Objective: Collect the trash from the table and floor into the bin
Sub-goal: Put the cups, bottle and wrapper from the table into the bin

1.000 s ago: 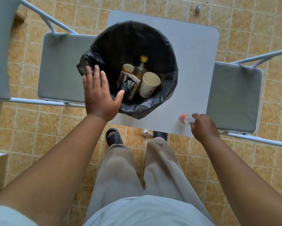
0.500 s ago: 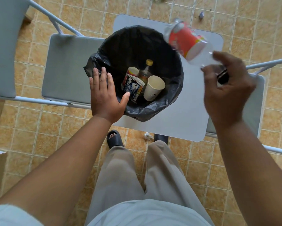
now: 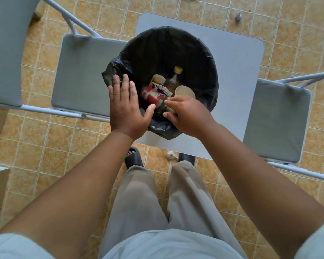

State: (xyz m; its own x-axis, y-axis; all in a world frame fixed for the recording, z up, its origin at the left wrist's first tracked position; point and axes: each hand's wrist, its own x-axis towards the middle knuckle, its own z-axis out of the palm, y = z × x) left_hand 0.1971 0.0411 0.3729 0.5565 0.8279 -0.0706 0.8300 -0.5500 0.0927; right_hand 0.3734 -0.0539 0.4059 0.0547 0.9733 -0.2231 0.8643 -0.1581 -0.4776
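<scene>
Red-labelled bottle (image 3: 153,97) now inside bin (image 3: 204,58), seemingly released

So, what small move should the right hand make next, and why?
Probably let go: the right hand holds the red-labelled bottle already inside the bin, above the other trash, while the left hand rests on the rim. Opening the fingers should drop it in.

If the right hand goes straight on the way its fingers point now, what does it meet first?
The right hand points left and down into the bin, already at the red-labelled bottle. Past it, the left hand's thumb seems next, though depth is unclear.
</scene>
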